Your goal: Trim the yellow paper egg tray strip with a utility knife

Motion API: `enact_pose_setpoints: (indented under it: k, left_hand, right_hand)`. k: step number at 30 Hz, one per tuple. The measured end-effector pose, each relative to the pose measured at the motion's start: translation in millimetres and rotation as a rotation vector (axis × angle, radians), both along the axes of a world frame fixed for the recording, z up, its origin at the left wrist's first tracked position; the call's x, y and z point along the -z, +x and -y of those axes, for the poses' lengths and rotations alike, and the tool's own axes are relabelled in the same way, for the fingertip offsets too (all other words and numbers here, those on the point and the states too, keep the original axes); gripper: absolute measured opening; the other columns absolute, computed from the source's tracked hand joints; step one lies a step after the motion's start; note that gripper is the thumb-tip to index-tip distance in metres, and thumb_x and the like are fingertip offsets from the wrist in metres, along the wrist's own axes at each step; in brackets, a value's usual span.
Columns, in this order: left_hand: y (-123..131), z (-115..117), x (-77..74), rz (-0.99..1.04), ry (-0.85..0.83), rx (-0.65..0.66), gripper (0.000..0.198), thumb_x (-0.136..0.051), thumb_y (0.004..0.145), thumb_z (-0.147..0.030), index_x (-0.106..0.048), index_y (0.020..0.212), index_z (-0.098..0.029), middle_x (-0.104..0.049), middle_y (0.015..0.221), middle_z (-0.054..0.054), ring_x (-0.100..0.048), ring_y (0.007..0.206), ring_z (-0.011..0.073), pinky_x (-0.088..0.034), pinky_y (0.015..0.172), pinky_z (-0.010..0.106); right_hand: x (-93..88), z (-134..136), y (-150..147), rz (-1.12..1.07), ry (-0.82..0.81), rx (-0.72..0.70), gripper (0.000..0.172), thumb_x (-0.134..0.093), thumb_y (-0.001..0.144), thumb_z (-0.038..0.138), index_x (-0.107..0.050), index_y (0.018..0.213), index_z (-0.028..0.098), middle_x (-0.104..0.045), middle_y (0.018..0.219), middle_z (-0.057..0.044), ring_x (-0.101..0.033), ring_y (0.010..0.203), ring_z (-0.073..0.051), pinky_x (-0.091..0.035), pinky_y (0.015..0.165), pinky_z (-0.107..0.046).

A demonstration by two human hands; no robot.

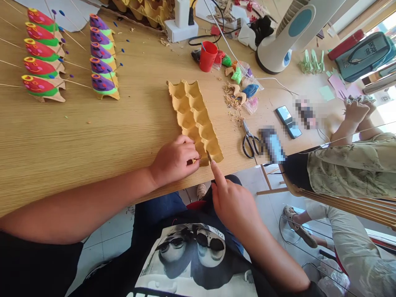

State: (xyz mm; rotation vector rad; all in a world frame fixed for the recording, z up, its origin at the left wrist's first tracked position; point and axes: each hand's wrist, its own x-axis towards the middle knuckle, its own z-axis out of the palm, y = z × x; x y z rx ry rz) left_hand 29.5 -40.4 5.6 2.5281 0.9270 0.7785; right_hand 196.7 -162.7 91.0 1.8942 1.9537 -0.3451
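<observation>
A yellow egg-carton strip (193,113) lies on the wooden table (93,132), its near end at the table's front edge. My left hand (175,159) is curled down on that near end, pinning it. My right hand (232,202) comes up from below the edge, fingers closed around a small thin tool (209,156) whose tip touches the carton's near cell. What the tool is I cannot make out.
Black-handled scissors (250,140) lie right of the carton beside cardboard shavings (232,99) and bags of coloured clay (247,82). A red cup (208,55), a white fan (287,37), a phone (288,121) and rows of painted carton figures (41,55) stand farther back. Another person (352,165) sits at right.
</observation>
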Motion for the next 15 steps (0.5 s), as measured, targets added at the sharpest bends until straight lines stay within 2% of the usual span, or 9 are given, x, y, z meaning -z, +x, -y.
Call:
enact_pose_setpoints:
  k: [9, 15]
  left_hand:
    - [1, 2, -0.2, -0.002, -0.015, -0.024, 0.02, -0.061, 0.088, -0.025, -0.074, 0.074, -0.022, -0.073, 0.079, 0.003, -0.061, 0.105, 0.0252, -0.053, 0.082, 0.036]
    - [0, 1, -1.4, -0.013, -0.011, -0.017, 0.02, -0.061, 0.089, -0.026, -0.074, 0.075, -0.021, -0.072, 0.079, 0.003, -0.06, 0.105, 0.0254, -0.053, 0.083, 0.037]
  right_hand:
    - [-2.1, 2, 1, 0.004, -0.008, 0.0, 0.065, -0.039, 0.104, 0.026, -0.014, 0.164, 0.02, -0.074, 0.085, -0.003, -0.067, 0.065, -0.017, -0.036, 0.051, -0.026]
    - [6.8, -8, 6, -0.061, 0.026, -0.004, 0.063, -0.04, 0.104, 0.027, -0.018, 0.163, 0.023, -0.076, 0.093, -0.003, -0.07, 0.071, -0.017, -0.036, 0.052, -0.027]
